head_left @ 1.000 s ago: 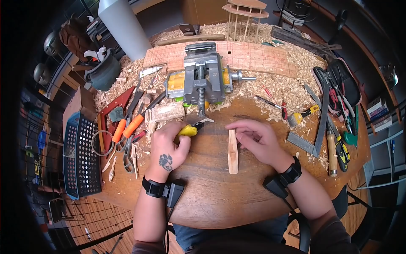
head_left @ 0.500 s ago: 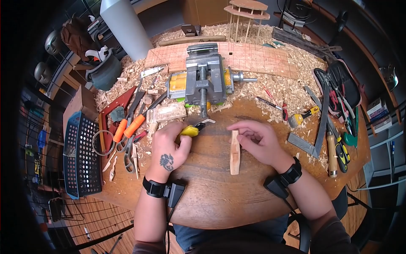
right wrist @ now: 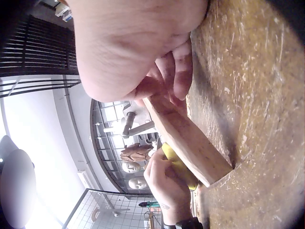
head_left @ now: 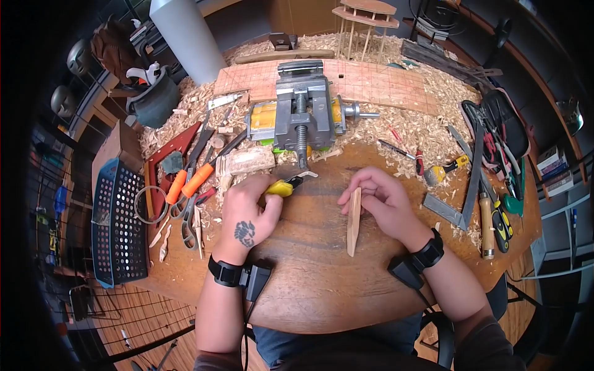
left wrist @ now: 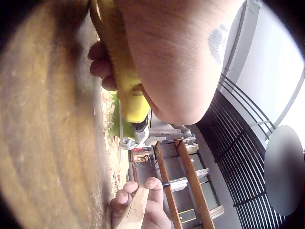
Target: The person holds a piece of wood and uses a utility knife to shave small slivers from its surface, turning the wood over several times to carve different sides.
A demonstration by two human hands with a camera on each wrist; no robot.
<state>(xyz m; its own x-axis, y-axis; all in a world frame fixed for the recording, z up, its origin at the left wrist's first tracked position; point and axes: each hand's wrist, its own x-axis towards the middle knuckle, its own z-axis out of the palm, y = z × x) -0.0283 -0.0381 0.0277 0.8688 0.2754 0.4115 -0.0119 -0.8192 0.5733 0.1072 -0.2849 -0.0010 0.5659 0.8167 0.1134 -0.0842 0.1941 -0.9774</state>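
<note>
My left hand grips a yellow-handled tool with a dark collar and a thin, bent metal tip; its forearm rests at the table's near left. Across from it, my right hand pinches the far end of a roughly carved wood piece between thumb and fingers. The piece slants towards the near edge, and its squared lower end comes right down to the tabletop in the right wrist view. From the left wrist, the tool's yellow handle lies under the palm, and the wood piece shows beyond.
A grey metal vise stands among wood shavings ahead of both hands. Scissors, orange-handled tools and a dark perforated basket lie left. To the right are a metal square, a wooden-handled chisel and several pliers.
My right hand has turned the wood piece from its broad face towards a narrower side and shifted it slightly right. The left hand keeps its grip on the yellow-handled tool.
</note>
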